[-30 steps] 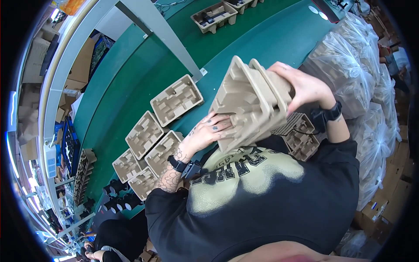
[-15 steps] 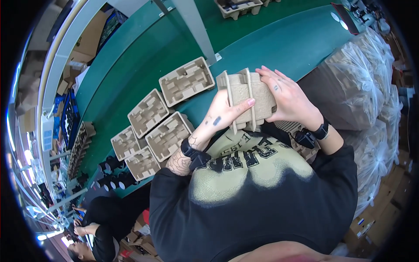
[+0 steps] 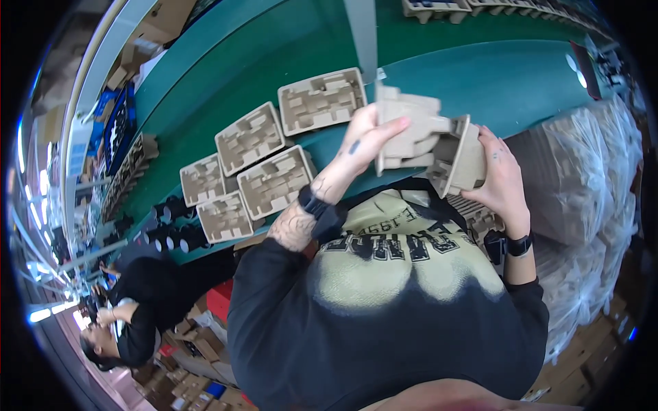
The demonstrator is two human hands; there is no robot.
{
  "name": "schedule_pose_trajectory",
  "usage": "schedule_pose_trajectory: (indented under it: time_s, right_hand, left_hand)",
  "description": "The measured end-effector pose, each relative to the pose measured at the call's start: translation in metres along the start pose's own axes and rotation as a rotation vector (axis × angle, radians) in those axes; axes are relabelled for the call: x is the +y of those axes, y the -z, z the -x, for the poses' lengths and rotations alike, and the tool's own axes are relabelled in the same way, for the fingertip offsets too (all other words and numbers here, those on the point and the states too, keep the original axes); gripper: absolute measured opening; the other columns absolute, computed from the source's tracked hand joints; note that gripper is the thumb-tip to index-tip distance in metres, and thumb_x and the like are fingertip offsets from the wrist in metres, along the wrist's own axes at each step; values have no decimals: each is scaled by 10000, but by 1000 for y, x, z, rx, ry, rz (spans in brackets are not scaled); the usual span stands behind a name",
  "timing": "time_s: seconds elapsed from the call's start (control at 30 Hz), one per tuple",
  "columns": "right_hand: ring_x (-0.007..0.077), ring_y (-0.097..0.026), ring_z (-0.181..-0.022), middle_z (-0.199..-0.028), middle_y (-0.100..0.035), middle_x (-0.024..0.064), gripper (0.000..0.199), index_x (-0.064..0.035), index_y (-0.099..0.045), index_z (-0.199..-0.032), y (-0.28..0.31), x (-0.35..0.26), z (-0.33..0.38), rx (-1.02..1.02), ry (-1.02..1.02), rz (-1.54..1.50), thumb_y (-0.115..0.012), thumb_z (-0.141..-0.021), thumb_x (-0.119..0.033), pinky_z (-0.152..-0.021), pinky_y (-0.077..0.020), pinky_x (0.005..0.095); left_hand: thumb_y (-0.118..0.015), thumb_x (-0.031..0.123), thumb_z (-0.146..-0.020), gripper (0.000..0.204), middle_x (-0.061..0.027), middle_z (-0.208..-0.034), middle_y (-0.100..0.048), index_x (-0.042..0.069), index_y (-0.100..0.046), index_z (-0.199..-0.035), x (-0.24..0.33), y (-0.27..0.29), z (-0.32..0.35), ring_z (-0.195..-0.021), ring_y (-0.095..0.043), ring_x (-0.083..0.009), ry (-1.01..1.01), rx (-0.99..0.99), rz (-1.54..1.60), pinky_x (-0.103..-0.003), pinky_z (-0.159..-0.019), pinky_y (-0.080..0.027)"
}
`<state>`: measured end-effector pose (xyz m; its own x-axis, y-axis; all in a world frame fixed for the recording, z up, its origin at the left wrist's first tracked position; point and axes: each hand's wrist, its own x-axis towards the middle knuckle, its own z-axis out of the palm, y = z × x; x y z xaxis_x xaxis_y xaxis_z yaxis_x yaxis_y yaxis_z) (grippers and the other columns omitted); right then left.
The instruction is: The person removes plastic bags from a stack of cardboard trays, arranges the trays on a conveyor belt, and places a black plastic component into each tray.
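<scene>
1. The left hand is clamped on a beige moulded-pulp tray, thumb across its near face and fingers behind, and holds it on edge above the green belt.
2. The right hand grips a second beige moulded-pulp tray from below and from the right side, fingers wrapped around its outer wall, so that it too stands on edge.
3. The two held trays touch each other at an angle, the left one slightly higher, both raised in front of the person's chest and clear of the belt.
4. A black wristband sits on the left wrist and a black watch on the right wrist.
5. The green conveyor belt runs across the upper part of the view, with a grey metal post rising over it.
6. Five empty beige pulp trays lie flat on the belt to the left of the hands: the largest-looking one nearest the left hand, another beside it, and three more grouped lower left, touching or nearly touching.
7. Clear plastic bags are piled to the right of the person.
8. Another person in black stands at lower left, well apart from the hands.
</scene>
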<state>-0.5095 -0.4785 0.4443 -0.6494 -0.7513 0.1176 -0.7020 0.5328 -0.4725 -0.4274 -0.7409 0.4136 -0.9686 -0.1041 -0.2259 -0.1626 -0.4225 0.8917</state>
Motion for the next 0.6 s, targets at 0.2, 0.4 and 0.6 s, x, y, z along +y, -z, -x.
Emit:
schedule_pose_trajectory:
  time_s: [0.2,0.4,0.6]
  right_hand:
    - [245,-554,-1049,-1138,-575,129,832,10,-471,-1247,25,70,28,162,-399,-403,-813,-568,-327,-930,-428,360]
    - [235,-473,-1142,-1223,-491,167,749,71,-421,-1244,-60,122,-12,935,-587,-208,-829,-704,-251,-983,-381,366]
    - [216,-503,-1111,-1228,-504,155,602,35,-410,-1272,-201,96,-19,250,-684,-924,-718,-825,-226,-947,-417,355]
  left_hand:
    - [-638,150,-863,207,-70,-917,-676,43,-642,-1040,11,10,22,-806,-645,-193,-125,-367,-701,-307,-723,-516]
    - [-613,55,-718,265,-91,-837,-641,135,-684,-960,-56,76,29,-902,-610,-288,-243,-646,-1397,-375,-880,-486]
    - [-577,78,-651,67,-73,-687,-613,87,-636,-621,-72,143,39,-868,-626,-236,-613,-693,-1819,-375,-1000,-414]
